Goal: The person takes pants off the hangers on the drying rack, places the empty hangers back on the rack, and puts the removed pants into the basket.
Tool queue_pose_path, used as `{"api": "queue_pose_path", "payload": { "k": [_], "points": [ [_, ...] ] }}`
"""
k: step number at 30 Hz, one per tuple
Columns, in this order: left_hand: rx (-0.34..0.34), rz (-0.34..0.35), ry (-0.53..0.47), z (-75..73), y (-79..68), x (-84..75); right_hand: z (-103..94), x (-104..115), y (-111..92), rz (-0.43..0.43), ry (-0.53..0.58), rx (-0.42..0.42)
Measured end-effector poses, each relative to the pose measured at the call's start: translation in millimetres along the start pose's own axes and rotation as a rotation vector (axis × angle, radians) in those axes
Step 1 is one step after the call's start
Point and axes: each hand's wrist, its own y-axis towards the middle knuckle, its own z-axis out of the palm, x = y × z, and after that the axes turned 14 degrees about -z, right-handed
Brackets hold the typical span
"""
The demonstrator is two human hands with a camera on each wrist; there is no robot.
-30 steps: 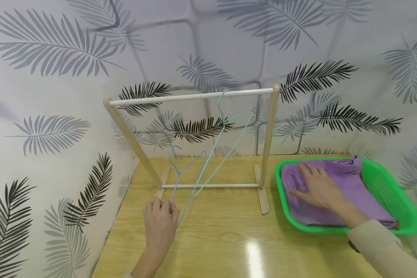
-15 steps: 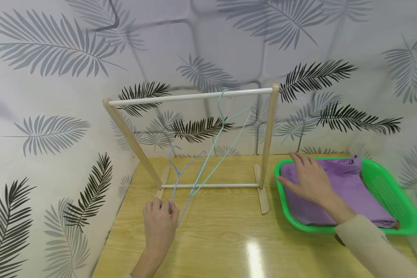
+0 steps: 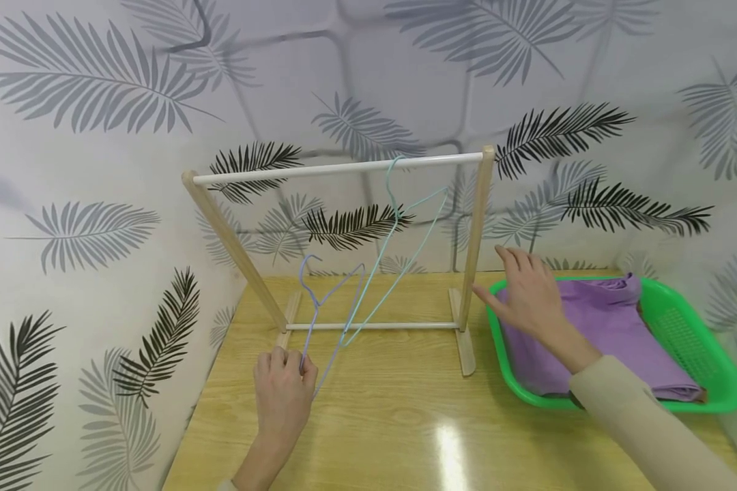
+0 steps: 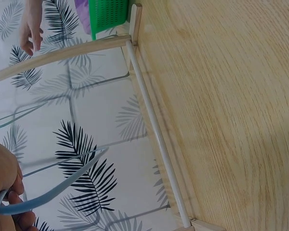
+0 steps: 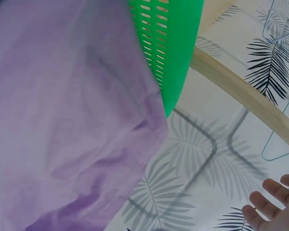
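Observation:
My left hand (image 3: 284, 395) grips one corner of a purple-blue clothes hanger (image 3: 310, 327) in front of the rack, its hook pointing up. In the left wrist view, thumb and fingers close round the hanger's bluish end (image 4: 19, 208). A mint-green hanger (image 3: 399, 217) hangs by its hook from the rack's white top rail (image 3: 338, 170). My right hand (image 3: 531, 290) is above the left rim of the green basket (image 3: 700, 341), fingers spread and holding nothing. Folded purple cloth (image 3: 602, 334) lies in the basket; my right forearm hides part of it.
The small rack has wooden posts (image 3: 479, 232), a white lower bar (image 3: 374, 326) and wooden feet (image 3: 465, 351) on the wood-grain table (image 3: 374, 429). Behind it rises a wall (image 3: 129, 286) with a leaf pattern. The basket stands right of the rack.
My right hand has lifted off the purple cloth and moved left, toward the rack's right post. The left hand and its hanger have stayed nearly in place.

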Motion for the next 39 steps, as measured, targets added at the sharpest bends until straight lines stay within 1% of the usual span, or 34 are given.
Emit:
{"api": "queue_pose_path", "payload": {
  "k": [3,8,12,15,20,24,27,35,39],
  "points": [
    [0.001,-0.003,-0.003,0.6,-0.2,-0.5,-1.1,2,8,-0.011,-0.023,-0.012],
    [0.004,-0.002,0.000,0.5,-0.5,-0.7,-0.2,5,17,-0.004,-0.052,-0.016],
    [0.017,0.012,0.018,-1.4,0.3,-0.2,3.7,6,22,-0.016,-0.069,-0.058],
    [0.021,0.020,0.020,-1.9,0.7,0.1,7.6,5,26,-0.055,-0.090,-0.123],
    [0.013,0.013,0.010,-0.8,0.1,0.6,13.7,3,32,-0.123,-0.142,-0.204],
    [0.007,0.015,0.011,0.2,-0.6,1.4,17.1,3,36,-0.174,-0.196,-0.242],
    [0.006,0.015,0.010,0.6,-1.0,1.8,18.6,4,38,-0.193,-0.222,-0.245],
    [0.011,0.015,0.010,1.6,-2.8,1.9,22.1,8,43,-0.175,-0.279,-0.200],
    [0.015,0.015,0.021,1.6,-3.7,1.8,23.9,8,43,-0.186,-0.297,-0.204]
  ]
}}
